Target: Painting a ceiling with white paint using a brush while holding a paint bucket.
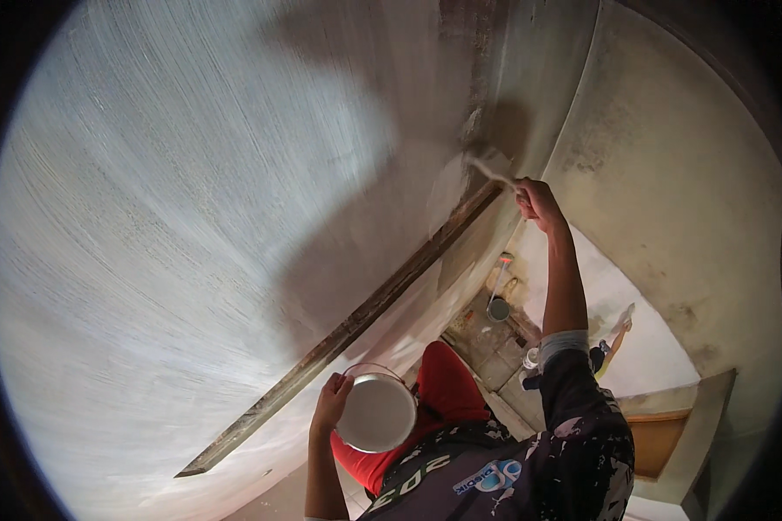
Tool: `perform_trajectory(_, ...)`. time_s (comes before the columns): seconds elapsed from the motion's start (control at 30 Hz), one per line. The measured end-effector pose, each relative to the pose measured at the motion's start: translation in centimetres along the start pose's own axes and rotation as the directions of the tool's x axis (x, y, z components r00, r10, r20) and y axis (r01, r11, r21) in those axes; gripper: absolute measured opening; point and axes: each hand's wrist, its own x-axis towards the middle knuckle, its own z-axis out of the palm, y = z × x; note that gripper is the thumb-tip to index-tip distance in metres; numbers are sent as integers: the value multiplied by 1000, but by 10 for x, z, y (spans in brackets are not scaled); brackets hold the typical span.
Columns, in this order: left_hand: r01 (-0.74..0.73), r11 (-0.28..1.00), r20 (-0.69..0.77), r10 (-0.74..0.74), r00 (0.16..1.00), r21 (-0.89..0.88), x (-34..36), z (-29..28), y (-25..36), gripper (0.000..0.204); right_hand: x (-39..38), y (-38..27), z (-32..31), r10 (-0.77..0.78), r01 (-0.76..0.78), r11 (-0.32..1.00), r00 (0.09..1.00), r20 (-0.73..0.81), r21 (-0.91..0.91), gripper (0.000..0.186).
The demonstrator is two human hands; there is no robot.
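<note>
My left hand [330, 401] grips the side of a round paint bucket [376, 415] close to my body, its thin wire handle arching over the far rim. Pale, whitish paint shows inside it. Stretched far up and to the right, my right hand [537, 204] is closed round the handle of a pale paintbrush [493, 176]. The brush head is at the wall [191, 174], just above the upper end of a wooden ledge; shadow blurs its bristles, so contact is hard to tell. Streaky whitish paint covers much of the wall, with a darker strip near the corner.
A dark wooden ledge [347, 330] runs diagonally along the wall. Below, on the tiled floor [495, 356], stand a bucket [498, 309] and a long-handled tool with an orange-red end [506, 259]. Another person [613, 347] reaches toward the stained right-hand wall [669, 174].
</note>
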Motion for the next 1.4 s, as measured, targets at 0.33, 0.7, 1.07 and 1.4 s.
perform_trajectory(0.33,12,999,20,-11,1000,-36,1,1,6,34,24,148,-2,151,-141,984,984,92,-109,39)
perform_trajectory(0.7,39,998,1,-39,999,-54,-3,0,1,34,28,52,10,72,-46,910,996,47,-413,30)
perform_trajectory(1.07,-40,998,3,40,999,-54,0,-1,-3,34,22,157,12,119,-116,989,992,31,-94,26)
perform_trajectory(1.4,-5,998,-6,4,1000,-68,-3,0,-3,34,10,133,-5,109,-112,982,994,-31,-152,30)
